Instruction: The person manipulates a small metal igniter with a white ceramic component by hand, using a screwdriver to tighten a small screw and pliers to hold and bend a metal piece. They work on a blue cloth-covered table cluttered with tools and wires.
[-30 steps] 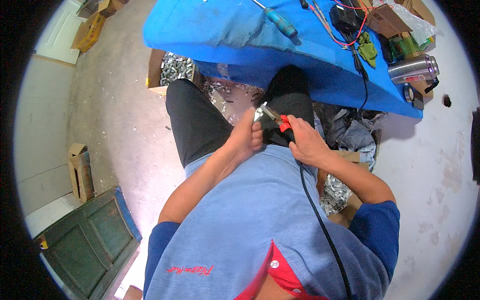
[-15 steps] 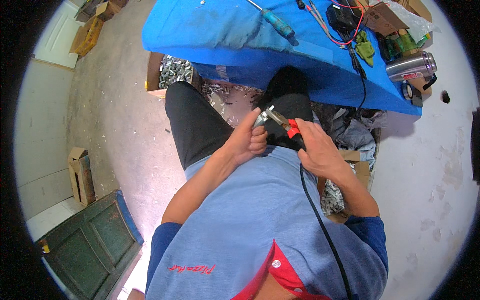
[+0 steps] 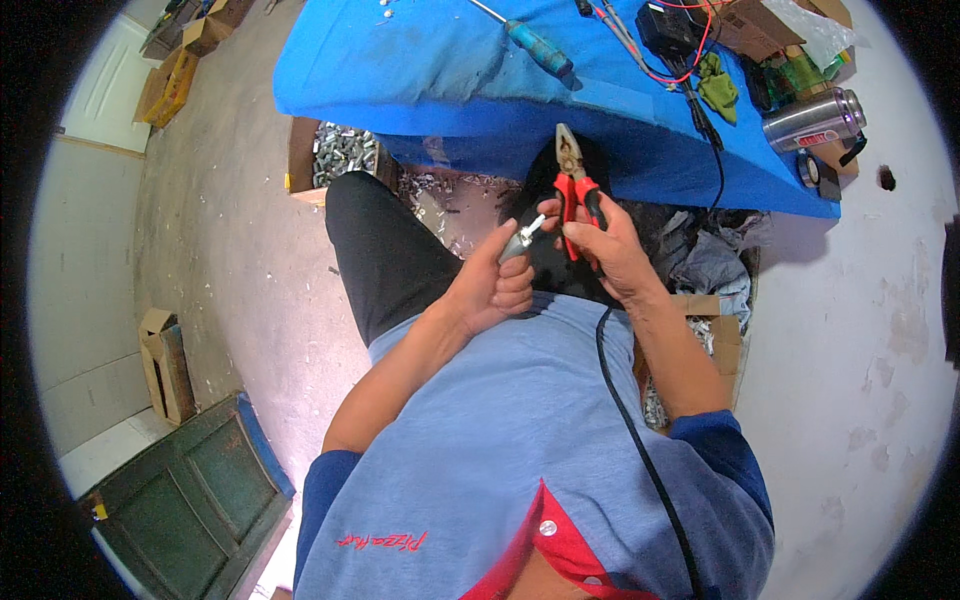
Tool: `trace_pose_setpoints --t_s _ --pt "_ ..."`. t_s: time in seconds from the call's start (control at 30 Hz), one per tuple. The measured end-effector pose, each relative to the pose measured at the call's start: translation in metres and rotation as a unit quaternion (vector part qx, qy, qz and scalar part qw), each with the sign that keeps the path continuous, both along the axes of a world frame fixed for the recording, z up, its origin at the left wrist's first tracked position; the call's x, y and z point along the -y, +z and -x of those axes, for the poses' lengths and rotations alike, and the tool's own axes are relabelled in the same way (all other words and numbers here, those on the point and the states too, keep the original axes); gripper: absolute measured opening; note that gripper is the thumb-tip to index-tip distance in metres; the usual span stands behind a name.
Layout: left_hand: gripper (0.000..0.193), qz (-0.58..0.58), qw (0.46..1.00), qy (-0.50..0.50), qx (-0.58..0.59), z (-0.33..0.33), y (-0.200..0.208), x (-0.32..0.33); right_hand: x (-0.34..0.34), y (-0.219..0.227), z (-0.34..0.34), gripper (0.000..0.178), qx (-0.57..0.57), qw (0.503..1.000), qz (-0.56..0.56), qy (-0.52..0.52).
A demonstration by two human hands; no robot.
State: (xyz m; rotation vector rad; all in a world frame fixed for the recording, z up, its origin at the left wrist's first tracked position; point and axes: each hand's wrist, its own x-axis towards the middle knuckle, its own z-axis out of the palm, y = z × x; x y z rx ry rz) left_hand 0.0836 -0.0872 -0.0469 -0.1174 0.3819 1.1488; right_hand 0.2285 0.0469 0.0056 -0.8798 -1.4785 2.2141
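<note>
My left hand is closed around a small grey metal part, its thumb lying along the top. A bright silvery tip sticks out of that part toward the right. In my right hand is a pair of combination pliers with red and black handles. The plier jaws point away from me, toward the table, and grip nothing. Fingertips of my right hand are close beside the silvery tip; whether they touch it I cannot tell. Both hands are above my lap.
Ahead stands a blue-covered table bearing a screwdriver, test leads, a green cloth and a steel flask. A carton of small metal parts sits below its left side. Another carton stands by my right side. A black cable crosses my shirt.
The pliers have come off the metal part and swung round in my right hand, jaws now pointing away. My right fingers have moved closer to the silvery tip.
</note>
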Motion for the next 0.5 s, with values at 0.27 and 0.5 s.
trace_pose_setpoints --t_s 0.27,0.5 --pt "0.058 0.043 0.998 -0.004 -0.034 0.000 -0.004 0.000 0.005 -0.015 0.016 0.038 0.034 0.992 -0.124 0.021" --pt "0.055 0.072 0.996 -0.017 -0.048 -0.002 -0.009 0.000 0.014 -0.006 0.022 0.031 0.131 0.959 -0.253 -0.002"
